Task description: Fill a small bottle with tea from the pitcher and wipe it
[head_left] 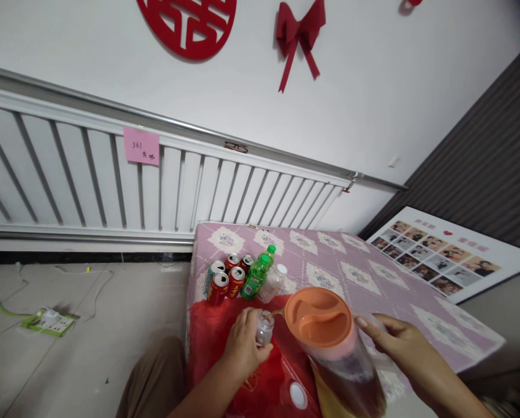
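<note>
My left hand (243, 341) is wrapped round a small clear bottle (264, 334) with an uncapped mouth. My right hand (390, 338) grips a see-through pitcher (351, 377) with dark liquid inside and an orange lid (316, 319). The pitcher leans left, and its spout meets the bottle's mouth, where a thin brown stream shows. Below them lies a red cloth (212, 348) with a round white cap (298, 395). Just beyond the bottle stand green bottles (256, 278), a clear bottle (272, 284) with a white cap, and several drink cans (219, 289).
A patterned cloth (321, 278) covers the table. Behind it run a white radiator (229, 191) and a pipe. A photo board (443, 249) leans at the right. On the floor at left lies a green power strip (51, 322) with cords.
</note>
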A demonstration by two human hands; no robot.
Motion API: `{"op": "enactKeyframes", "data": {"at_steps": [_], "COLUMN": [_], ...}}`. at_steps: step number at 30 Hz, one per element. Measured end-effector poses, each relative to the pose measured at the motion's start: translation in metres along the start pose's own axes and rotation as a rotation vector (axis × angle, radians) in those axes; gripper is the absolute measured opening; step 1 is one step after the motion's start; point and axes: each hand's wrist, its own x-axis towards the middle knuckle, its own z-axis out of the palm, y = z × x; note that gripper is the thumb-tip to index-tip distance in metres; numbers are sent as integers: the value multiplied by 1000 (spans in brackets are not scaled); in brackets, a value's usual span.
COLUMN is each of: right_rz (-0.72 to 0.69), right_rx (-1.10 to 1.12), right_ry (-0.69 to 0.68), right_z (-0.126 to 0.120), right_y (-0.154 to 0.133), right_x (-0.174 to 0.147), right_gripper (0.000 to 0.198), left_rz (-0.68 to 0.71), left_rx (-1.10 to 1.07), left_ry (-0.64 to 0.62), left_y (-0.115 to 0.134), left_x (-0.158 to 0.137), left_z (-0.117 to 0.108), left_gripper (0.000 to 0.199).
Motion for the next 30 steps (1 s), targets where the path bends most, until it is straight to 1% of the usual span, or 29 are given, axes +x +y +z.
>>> {"op": "enactKeyframes", "data": {"at_steps": [13, 20, 26, 30], "right_rz": [-35, -45, -37, -59], "right_rx": [-17, -26, -43, -46], "right_ry": [5, -28, -25, -23], "right_z": [-1, -3, -4, -5], "right_y": [-2, 2, -5, -5], "right_x": [-1, 0, -2, -2], "right_gripper": [54, 54, 53, 54], "left_rz": [-17, -30, -25, -25], "left_rx": [6, 1, -3, -7], "left_ry": [-23, -30, -29, -26], "left_y": [3, 3, 3, 3], "left_x": [0, 0, 0, 0], "left_z": [-3, -3, -4, -5], "left_gripper": [69, 72, 70, 70]}}
